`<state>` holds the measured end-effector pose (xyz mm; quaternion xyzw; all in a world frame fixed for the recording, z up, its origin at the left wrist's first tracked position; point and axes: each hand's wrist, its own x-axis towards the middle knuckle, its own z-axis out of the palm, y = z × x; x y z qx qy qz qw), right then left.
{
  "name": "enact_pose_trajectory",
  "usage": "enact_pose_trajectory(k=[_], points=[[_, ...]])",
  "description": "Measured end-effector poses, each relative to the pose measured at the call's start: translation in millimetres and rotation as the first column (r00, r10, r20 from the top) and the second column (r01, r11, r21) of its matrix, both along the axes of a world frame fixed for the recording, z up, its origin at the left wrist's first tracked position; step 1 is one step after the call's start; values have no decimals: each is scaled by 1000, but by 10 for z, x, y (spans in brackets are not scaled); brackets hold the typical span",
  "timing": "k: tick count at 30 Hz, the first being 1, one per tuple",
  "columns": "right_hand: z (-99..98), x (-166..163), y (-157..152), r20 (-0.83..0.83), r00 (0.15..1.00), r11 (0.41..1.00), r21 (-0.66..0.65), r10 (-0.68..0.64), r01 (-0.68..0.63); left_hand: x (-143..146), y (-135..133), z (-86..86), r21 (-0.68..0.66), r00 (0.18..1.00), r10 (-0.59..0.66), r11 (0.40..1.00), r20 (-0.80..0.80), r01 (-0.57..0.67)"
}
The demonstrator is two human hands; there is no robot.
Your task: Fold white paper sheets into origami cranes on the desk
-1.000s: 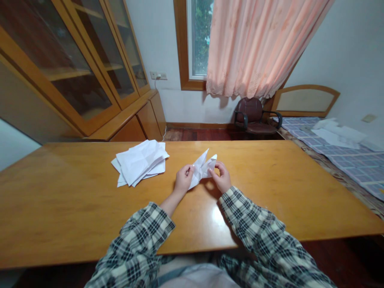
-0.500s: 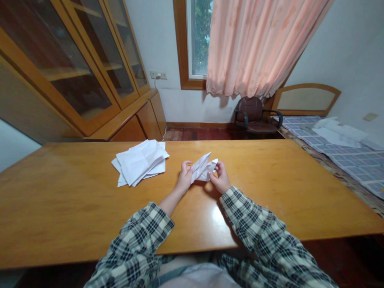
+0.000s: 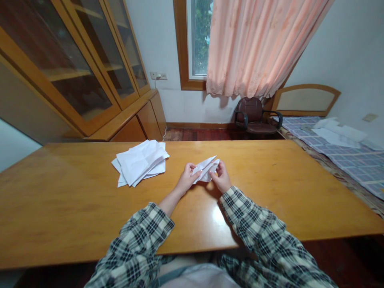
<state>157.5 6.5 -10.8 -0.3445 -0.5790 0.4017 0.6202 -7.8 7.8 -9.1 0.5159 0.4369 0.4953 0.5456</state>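
Observation:
Between my two hands is a folded sheet of white paper (image 3: 205,169), its layers rising to pointed tips at the upper right. My left hand (image 3: 188,176) grips its left side, the thumb lying across the folds and the fingers behind. At the right side, my right hand (image 3: 221,177) pinches the paper between thumb and fingers. Both hands are just above the wooden table (image 3: 258,208). A loose stack of creased white paper sheets (image 3: 141,162) lies on the table to the left of my hands.
A glass-fronted cabinet (image 3: 90,72) stands at the left behind the table. Beyond the far edge are a dark red armchair (image 3: 253,116) and a pink curtain (image 3: 249,48). A bed (image 3: 336,140) with papers on it runs along the right.
My left thumb has moved right over the paper, pressing its folds. The raised paper layers now lie closer together and lower. My right hand has barely moved.

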Motion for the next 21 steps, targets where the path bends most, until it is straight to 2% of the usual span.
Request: enact_pose_trajectory(k=[3,5,8,11,13,17,21], points=[[-12,11,7,13,1000,1000,10,-8,8,-43,31,-56,76,988,49,996,-146,-38],[-12,19,5,28,999,1000,4,-18,18,-98,37,-54,188,949,106,981,-296,-51],[12,33,-21,77,996,999,-10,-39,40,-196,26,-2,351,832,208,936,-515,-17],[72,43,-67,166,985,999,-6,-47,49,-264,18,55,409,711,285,912,-643,5],[121,43,-96,245,967,998,24,-65,61,-283,23,81,435,690,328,900,-645,-22],[189,37,-116,392,909,984,154,-139,85,-287,40,113,491,758,410,861,-507,-136],[186,62,-95,473,854,949,308,-219,73,-304,55,124,459,770,457,855,-446,-242]])
